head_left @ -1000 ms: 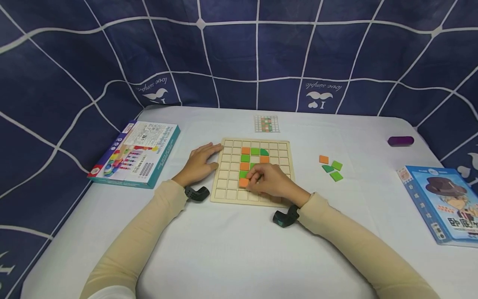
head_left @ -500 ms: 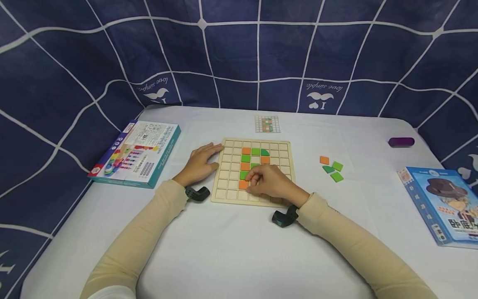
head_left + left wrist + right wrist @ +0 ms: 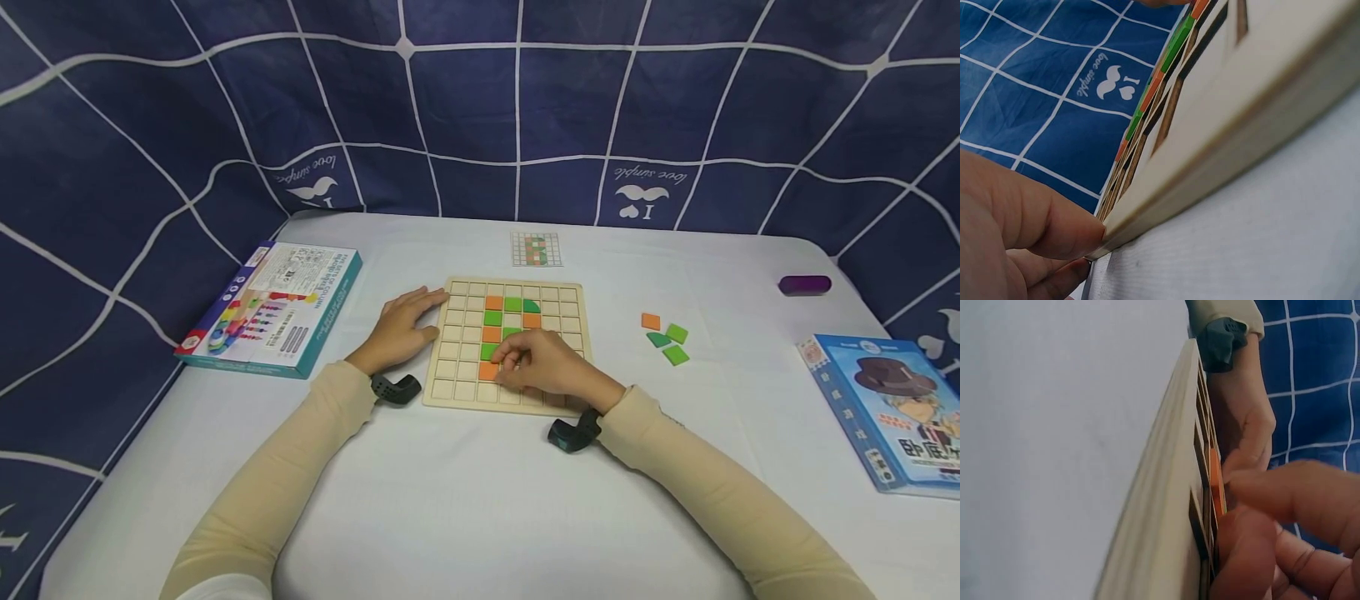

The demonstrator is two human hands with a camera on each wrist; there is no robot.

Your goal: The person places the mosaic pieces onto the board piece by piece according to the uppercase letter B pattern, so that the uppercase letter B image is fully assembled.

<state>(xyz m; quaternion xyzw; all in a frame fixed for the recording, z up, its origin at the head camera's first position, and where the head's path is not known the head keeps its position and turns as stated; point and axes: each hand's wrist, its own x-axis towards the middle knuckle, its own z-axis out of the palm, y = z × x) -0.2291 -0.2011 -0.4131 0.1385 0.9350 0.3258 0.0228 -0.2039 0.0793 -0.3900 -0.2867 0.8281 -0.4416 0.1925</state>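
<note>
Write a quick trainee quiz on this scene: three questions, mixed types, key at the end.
1. Count: how many loose tiles lie on the white cloth to the person's right of the board?
2. True or false: the left hand is touching the pattern card.
3. Multiple choice: what colour is the visible board tile nearest the person's body? A) purple B) orange C) blue

Key:
1. Four.
2. False; the left hand touches the board's left edge.
3. B.

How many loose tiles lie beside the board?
4, right of the board: orange square farthest back, dark green piece nearer, two light green squares right of those. Others could be hidden.
</note>
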